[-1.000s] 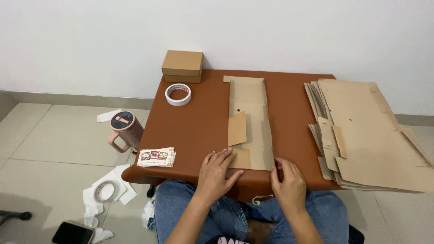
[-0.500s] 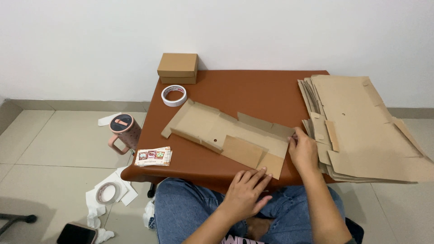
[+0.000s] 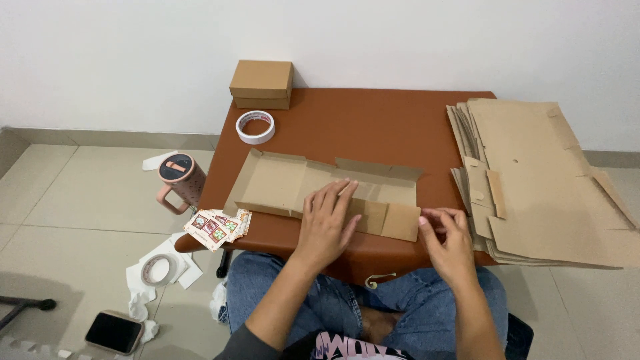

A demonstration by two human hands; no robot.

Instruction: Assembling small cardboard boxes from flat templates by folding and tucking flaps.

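A flat, unfolded cardboard box blank [image 3: 287, 183] lies crosswise on the brown table [image 3: 373, 127], near its front edge. My left hand [image 3: 327, 220] rests flat on the middle of the blank with fingers spread. My right hand [image 3: 448, 237] is at the blank's right end, fingertips curled at the edge of its end flap [image 3: 402, 222]; I cannot tell whether it pinches the flap. Some flaps along the far side of the blank stand slightly raised.
A stack of flat cardboard blanks [image 3: 540, 180] overhangs the table's right side. A closed cardboard box [image 3: 262, 84] and a tape roll [image 3: 255, 127] sit at the back left. Stickers [image 3: 217, 227] lie at the front left corner. On the floor: a pink mug [image 3: 179, 179], another tape roll [image 3: 157, 270], a phone [image 3: 115, 331].
The blank has been turned from lengthwise to crosswise on the table. My left hand moved onto its middle, and my right hand came to its right end.
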